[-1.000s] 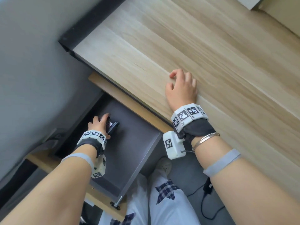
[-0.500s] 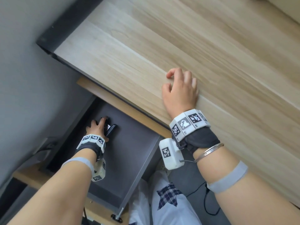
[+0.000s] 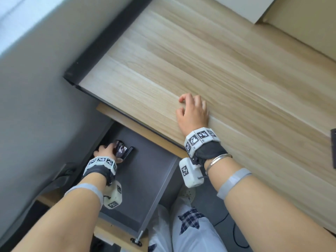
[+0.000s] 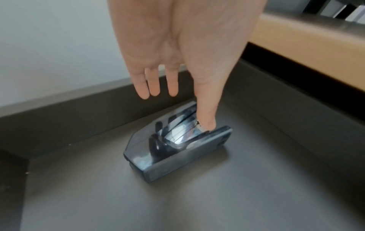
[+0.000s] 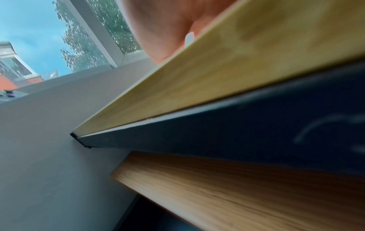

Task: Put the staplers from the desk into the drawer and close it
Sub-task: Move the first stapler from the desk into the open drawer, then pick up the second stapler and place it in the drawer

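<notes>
From the head view, the drawer [image 3: 145, 182] stands pulled out under the wooden surface [image 3: 200, 70], and the left hand [image 3: 107, 151] reaches into its far corner, covering much of a dark stapler [image 3: 125, 151] whose shiny top and black end show beside the fingers; how the fingers lie on it is hard to make out here. The right hand [image 3: 193, 113] rests on the surface near its front edge with fingers loosely bent and nothing under them that shows. A dark object [image 3: 333, 148] at the right border is cut off and cannot be identified. The left wrist view is clearer: the stapler [image 4: 177, 143] lies on the grey drawer floor [image 4: 197, 195] close to the side wall, the left hand [image 4: 177, 54] is spread with fingers straight, and one finger [image 4: 205, 109] touches the stapler's glossy top while the others hang clear of it. The right wrist view is blurred; only a part of the right hand [image 5: 164, 28] shows above the surface's edge [image 5: 217, 81], its fingers hidden, with a window [image 5: 82, 36] behind.
</notes>
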{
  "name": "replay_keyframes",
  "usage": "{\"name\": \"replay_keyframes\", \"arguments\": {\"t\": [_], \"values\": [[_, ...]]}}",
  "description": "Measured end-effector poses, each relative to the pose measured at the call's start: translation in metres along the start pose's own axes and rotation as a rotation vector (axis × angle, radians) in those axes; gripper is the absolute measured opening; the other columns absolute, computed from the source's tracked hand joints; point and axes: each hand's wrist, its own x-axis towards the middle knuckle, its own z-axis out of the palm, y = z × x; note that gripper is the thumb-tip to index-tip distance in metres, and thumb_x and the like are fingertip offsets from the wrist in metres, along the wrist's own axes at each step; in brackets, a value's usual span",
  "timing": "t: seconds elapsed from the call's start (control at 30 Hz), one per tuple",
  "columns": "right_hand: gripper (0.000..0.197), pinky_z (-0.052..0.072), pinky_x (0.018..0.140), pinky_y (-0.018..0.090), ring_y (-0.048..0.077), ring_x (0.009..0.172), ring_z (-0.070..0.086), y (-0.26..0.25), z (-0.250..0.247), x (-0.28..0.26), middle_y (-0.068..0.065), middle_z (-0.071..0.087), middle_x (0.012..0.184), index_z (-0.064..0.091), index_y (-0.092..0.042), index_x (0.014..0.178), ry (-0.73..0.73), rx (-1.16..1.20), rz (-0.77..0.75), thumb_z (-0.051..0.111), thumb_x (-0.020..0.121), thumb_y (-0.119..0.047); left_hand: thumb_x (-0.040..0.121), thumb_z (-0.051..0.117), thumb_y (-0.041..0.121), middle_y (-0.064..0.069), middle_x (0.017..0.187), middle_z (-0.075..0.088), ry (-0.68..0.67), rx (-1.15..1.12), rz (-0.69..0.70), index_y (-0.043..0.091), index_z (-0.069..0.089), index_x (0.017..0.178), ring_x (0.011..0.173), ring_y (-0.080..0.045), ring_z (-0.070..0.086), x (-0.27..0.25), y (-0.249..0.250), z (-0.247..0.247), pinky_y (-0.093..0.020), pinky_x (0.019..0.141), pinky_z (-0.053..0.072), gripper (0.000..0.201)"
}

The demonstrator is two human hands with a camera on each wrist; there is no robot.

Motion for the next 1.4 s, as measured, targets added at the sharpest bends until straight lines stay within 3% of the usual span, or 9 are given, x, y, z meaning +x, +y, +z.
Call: {"name": "replay_keyframes", "arguments": {"t": [0.17, 0.47, 0.7, 0.8, 0.87, 1.0, 1.13, 1.27, 1.4], "values": [[0.033, 0.035, 0.095, 0.034, 0.03, 0.113, 0.047, 0.008, -0.005, 0.0, 0.006, 0.055, 0.122, 0.056, -0.019, 0.116, -0.07, -0.002, -0.045, 0.049, 0.085, -0.01, 0.074, 0.072, 0.028, -0.012, 0.127, 0.06, -0.046, -0.033, 0.006, 0.017, 0.049, 0.131, 0.116, -0.031, 0.058, -0.019, -0.001, -0.007, -0.036, 0.097, 0.047, 0.062], [0.033, 0.036, 0.098, 0.035, 0.032, 0.117, 0.047, 0.045, -0.045, -0.004, 0.009, 0.054, 0.128, 0.055, -0.017, 0.118, -0.139, -0.042, 0.148, 0.049, 0.087, -0.009, 0.087, 0.053, 0.014, -0.011, 0.117, 0.068, 0.113, -0.134, 0.206, 0.012, 0.062, 0.111, 0.108, -0.03, 0.062, -0.073, 0.043, -0.056, -0.033, 0.091, 0.048, 0.026], [0.034, 0.037, 0.101, 0.038, 0.03, 0.126, 0.043, 0.082, -0.091, -0.007, 0.007, 0.052, 0.133, 0.052, -0.021, 0.123, -0.182, -0.095, 0.296, 0.048, 0.09, -0.012, 0.086, 0.054, 0.019, -0.012, 0.111, 0.07, 0.114, 0.025, 0.342, 0.009, 0.067, 0.109, 0.11, -0.029, 0.063, -0.129, 0.097, -0.123, -0.032, 0.093, 0.049, 0.029], [0.034, 0.036, 0.102, 0.039, 0.029, 0.128, 0.041, 0.098, -0.111, -0.006, 0.007, 0.051, 0.134, 0.051, -0.021, 0.124, -0.173, -0.11, 0.32, 0.048, 0.091, -0.014, 0.085, 0.053, 0.016, -0.013, 0.094, 0.072, 0.052, 0.071, 0.358, 0.004, 0.07, 0.102, 0.098, -0.029, 0.069, -0.147, 0.122, -0.138, -0.033, 0.088, 0.054, 0.027], [0.034, 0.035, 0.103, 0.04, 0.028, 0.128, 0.04, 0.111, -0.125, -0.005, 0.006, 0.05, 0.134, 0.051, -0.022, 0.124, -0.165, -0.121, 0.341, 0.049, 0.091, -0.015, 0.085, 0.053, 0.015, -0.013, 0.104, 0.073, 0.05, 0.06, 0.395, 0.005, 0.069, 0.103, 0.091, -0.026, 0.068, -0.157, 0.141, -0.143, -0.033, 0.087, 0.054, 0.026], [0.034, 0.035, 0.102, 0.04, 0.027, 0.128, 0.04, 0.152, -0.156, -0.004, 0.006, 0.05, 0.133, 0.051, -0.023, 0.123, -0.123, -0.164, 0.426, 0.052, 0.09, -0.016, 0.087, 0.052, 0.016, -0.012, 0.113, 0.072, 0.052, 0.059, 0.453, 0.009, 0.066, 0.108, 0.103, -0.028, 0.068, -0.168, 0.185, -0.14, -0.033, 0.087, 0.053, 0.026], [0.032, 0.035, 0.101, 0.041, 0.029, 0.126, 0.04, 0.208, -0.183, -0.005, 0.007, 0.05, 0.132, 0.052, -0.021, 0.122, -0.078, -0.209, 0.554, 0.053, 0.09, -0.016, 0.089, 0.053, 0.012, -0.017, 0.114, 0.069, 0.042, 0.043, 0.516, 0.004, 0.064, 0.111, 0.092, -0.028, 0.064, -0.178, 0.238, -0.117, -0.036, 0.088, 0.053, 0.026], [0.035, 0.034, 0.101, 0.045, 0.031, 0.127, 0.038, 0.259, -0.203, -0.01, 0.01, 0.046, 0.134, 0.052, -0.018, 0.122, -0.02, -0.269, 0.671, 0.053, 0.088, -0.012, 0.086, 0.052, 0.007, -0.02, 0.097, 0.068, 0.033, 0.023, 0.577, 0.013, 0.061, 0.087, 0.079, -0.027, 0.061, -0.182, 0.287, -0.087, -0.039, 0.086, 0.055, 0.011], [0.037, 0.036, 0.101, 0.046, 0.036, 0.123, 0.039, 0.302, -0.214, -0.011, 0.014, 0.043, 0.132, 0.05, -0.014, 0.123, 0.021, -0.238, 0.795, 0.054, 0.087, -0.008, 0.085, 0.052, 0.002, -0.018, 0.084, 0.068, 0.013, 0.012, 0.616, 0.007, 0.067, 0.097, 0.077, -0.024, 0.056, -0.19, 0.332, -0.061, -0.034, 0.072, 0.05, 0.021]]}}
